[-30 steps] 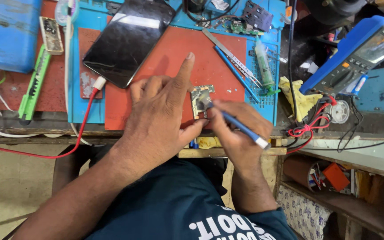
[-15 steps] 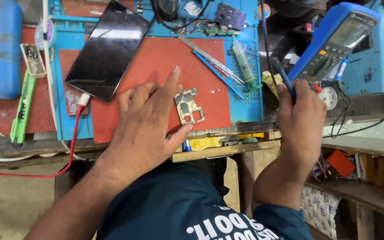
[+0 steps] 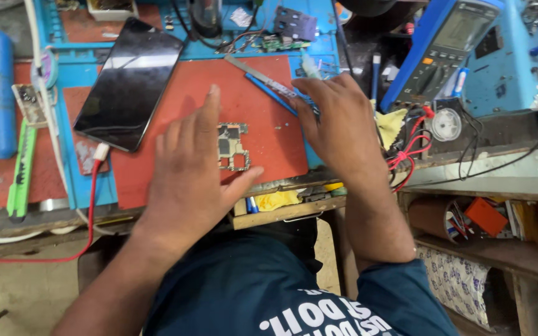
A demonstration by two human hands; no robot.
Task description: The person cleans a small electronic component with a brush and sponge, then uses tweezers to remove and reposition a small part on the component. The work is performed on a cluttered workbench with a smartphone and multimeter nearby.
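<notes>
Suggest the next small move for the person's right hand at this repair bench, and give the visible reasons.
Probably close the right hand on the blue-handled tool under its fingertips and bring it to the circuit board. The hand lies on the tools at the red mat's far edge, seemingly holding nothing, while the left hand rests flat beside the board.

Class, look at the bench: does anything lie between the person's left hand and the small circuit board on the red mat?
Nothing visible does. The left hand lies flat on the red mat right beside the circuit board, its fingers along the board's left edge and its thumb below it. Whether they touch cannot be told.
</notes>
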